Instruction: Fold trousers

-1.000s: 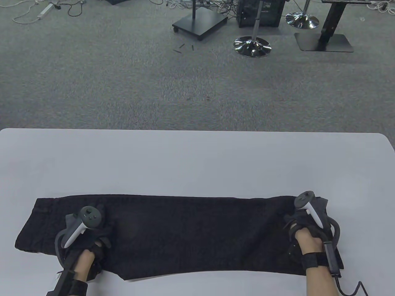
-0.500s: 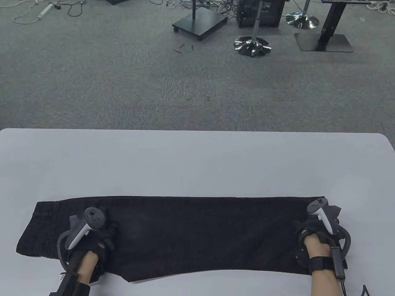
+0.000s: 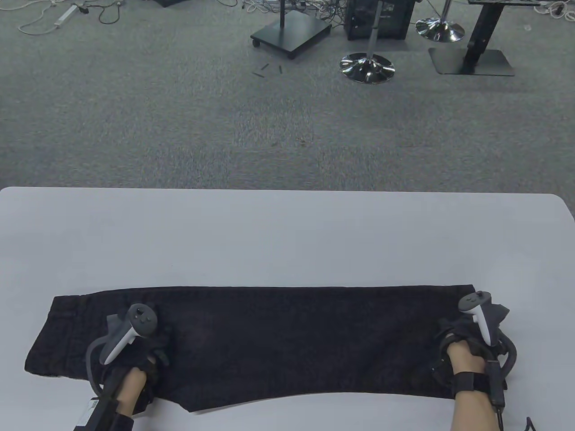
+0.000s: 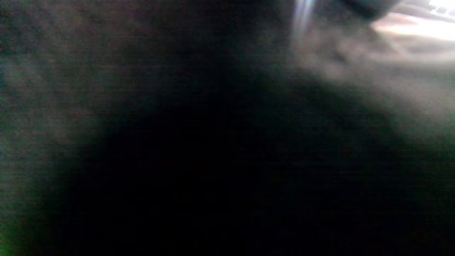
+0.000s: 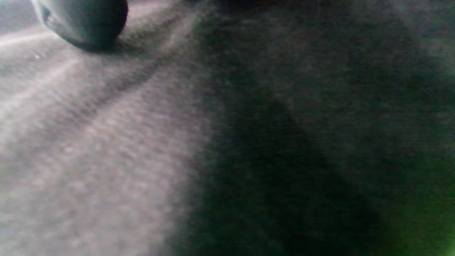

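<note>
On the trousers (image 3: 287,341), right hand (image 3: 467,354) further right than before, grips unclear.

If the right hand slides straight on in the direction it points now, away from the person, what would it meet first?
Probably only more of the black trousers that the right hand rests on, up to their far edge, and then the bare grey table. Nothing else shows in that line.

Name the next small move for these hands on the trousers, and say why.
Probably the right hand should take hold of its end of the trousers and carry it toward the left hand. The trousers lie flat in one long strip on the table, a hand resting at each end.
</note>
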`<control>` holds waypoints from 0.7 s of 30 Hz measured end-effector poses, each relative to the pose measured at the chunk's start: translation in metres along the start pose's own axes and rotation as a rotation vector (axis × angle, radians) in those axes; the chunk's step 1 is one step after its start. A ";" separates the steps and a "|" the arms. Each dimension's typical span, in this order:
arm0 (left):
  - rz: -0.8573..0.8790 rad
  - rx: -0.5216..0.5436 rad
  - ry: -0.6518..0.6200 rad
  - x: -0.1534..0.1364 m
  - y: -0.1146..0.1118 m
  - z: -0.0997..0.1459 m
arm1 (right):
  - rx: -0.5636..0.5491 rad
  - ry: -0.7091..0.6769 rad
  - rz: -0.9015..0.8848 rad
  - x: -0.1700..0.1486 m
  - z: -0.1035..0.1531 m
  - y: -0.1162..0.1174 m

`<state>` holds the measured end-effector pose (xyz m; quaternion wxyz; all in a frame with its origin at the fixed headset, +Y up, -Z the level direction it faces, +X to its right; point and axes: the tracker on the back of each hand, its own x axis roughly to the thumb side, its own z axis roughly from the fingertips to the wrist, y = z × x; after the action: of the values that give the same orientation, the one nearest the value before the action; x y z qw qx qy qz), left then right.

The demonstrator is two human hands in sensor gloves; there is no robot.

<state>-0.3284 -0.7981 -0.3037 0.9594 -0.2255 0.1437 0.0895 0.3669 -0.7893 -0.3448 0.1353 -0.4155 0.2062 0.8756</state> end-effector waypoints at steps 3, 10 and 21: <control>-0.001 -0.002 0.000 0.000 0.000 0.000 | -0.032 -0.007 0.009 0.003 0.001 -0.002; 0.002 -0.004 -0.002 0.000 -0.001 0.000 | -0.100 -0.069 -0.055 0.008 0.005 -0.009; 0.011 0.003 -0.052 0.005 0.018 0.005 | -0.040 -0.306 -0.521 0.002 0.033 -0.061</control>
<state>-0.3267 -0.7794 -0.3085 0.9627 -0.2208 0.1200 0.1004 0.3685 -0.7197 -0.3426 0.3766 -0.3202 0.0524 0.8677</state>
